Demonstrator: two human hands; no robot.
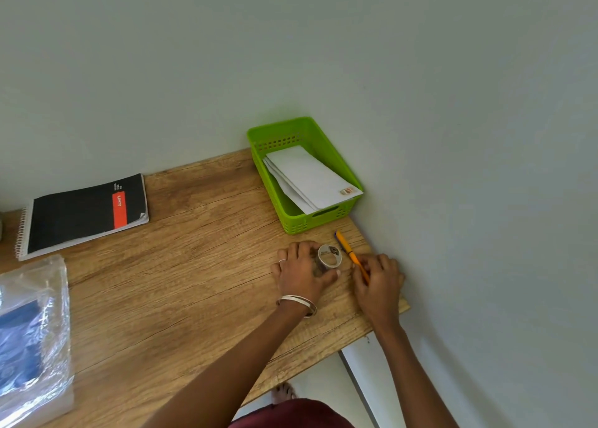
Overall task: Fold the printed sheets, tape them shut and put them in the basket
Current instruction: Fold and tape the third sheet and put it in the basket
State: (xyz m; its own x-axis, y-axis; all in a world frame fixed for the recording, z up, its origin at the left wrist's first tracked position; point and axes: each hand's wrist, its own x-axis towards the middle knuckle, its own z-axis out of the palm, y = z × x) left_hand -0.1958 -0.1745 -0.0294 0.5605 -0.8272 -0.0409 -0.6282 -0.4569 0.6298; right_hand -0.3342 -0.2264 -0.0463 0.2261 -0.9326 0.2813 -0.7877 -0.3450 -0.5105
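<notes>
A green plastic basket (pixel 259 151) stands at the table's far right corner, against the wall. Several folded white sheets (pixel 305 177) lie stacked in it, the top one with a small printed mark at its near corner. My left hand (pixel 299 270) grips a roll of clear tape (pixel 329 257) standing on edge on the wood. My right hand (pixel 378 280) rests just right of the roll, fingers curled over the lower end of an orange pen (pixel 348 249); whether they pinch the tape's end or the pen I cannot tell.
A black spiral notebook (pixel 84 214) lies at the far left. A clear plastic bag with something blue inside (pixel 32 337) sits at the near left. The wooden table (pixel 181 282) ends just right of my hands, beside the wall.
</notes>
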